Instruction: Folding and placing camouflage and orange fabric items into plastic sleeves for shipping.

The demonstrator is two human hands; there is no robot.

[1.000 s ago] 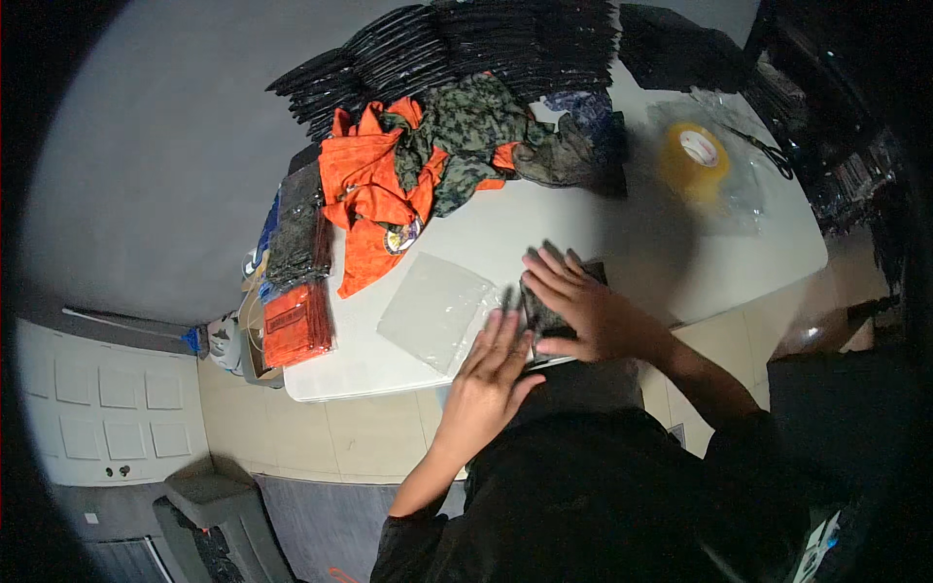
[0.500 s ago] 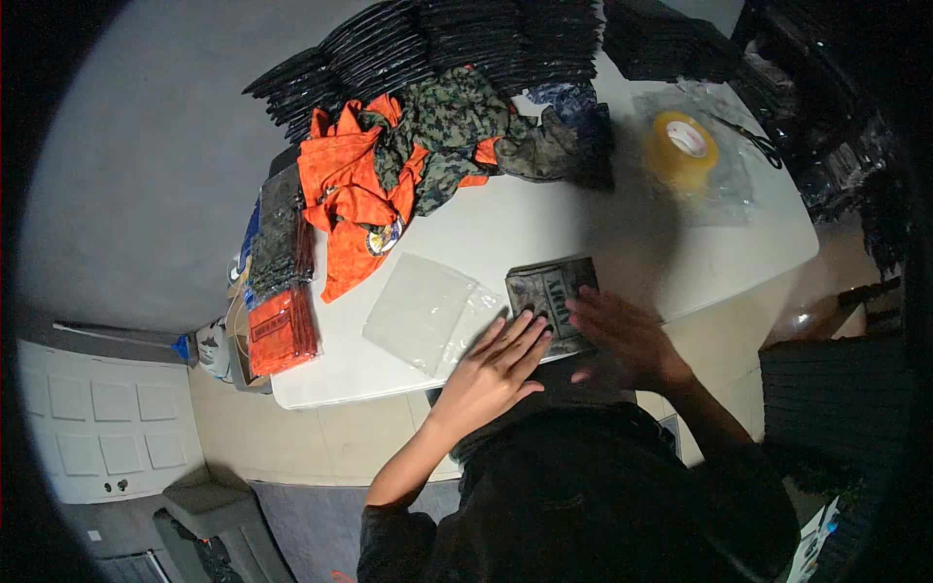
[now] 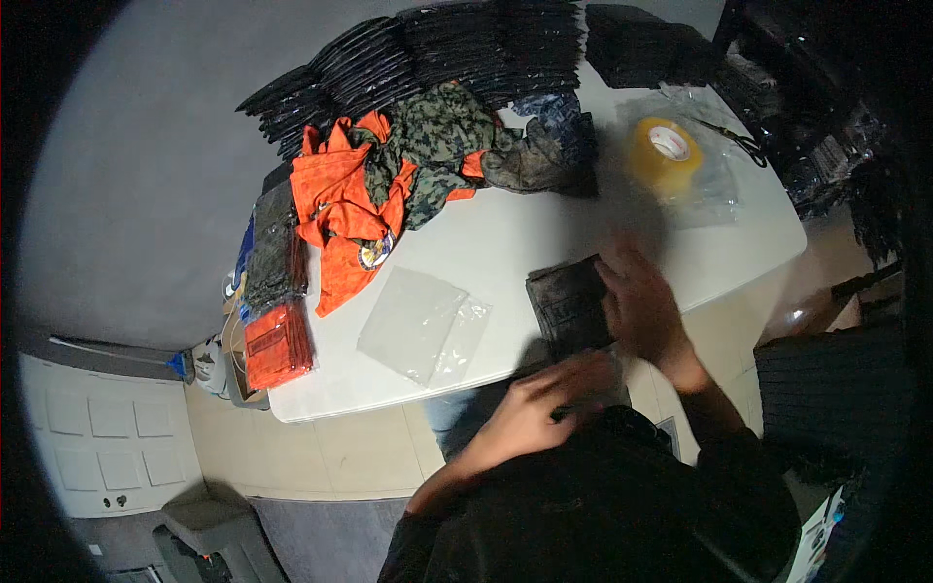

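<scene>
We stand over a white, smooth tabletop [image 3: 466, 243] with a rounded corner, its near edge running toward us above a beige tiled floor [image 3: 364, 452]. A dark, folded, square cloth bundle [image 3: 569, 301] lies close to that edge. Our right hand [image 3: 641, 301] is at its right side and our left hand [image 3: 535, 413] at its near side; both are blurred, so we cannot tell whether either grip is spread or pinching the cloth. Just left of the bundle lies a flat, clear plastic bag [image 3: 413, 330].

Farther back we have a crumpled orange cloth [image 3: 335, 194] against a green camouflage cloth [image 3: 442, 136], with rows of glossy black packets [image 3: 428, 53] behind. Orange folded packets [image 3: 277, 345] line the left end, while a yellow tape roll [image 3: 678, 151] sits to the right near black-handled scissors [image 3: 746, 146]. Around us are a grey wall [image 3: 136, 175] and a white panelled door [image 3: 112, 428].
</scene>
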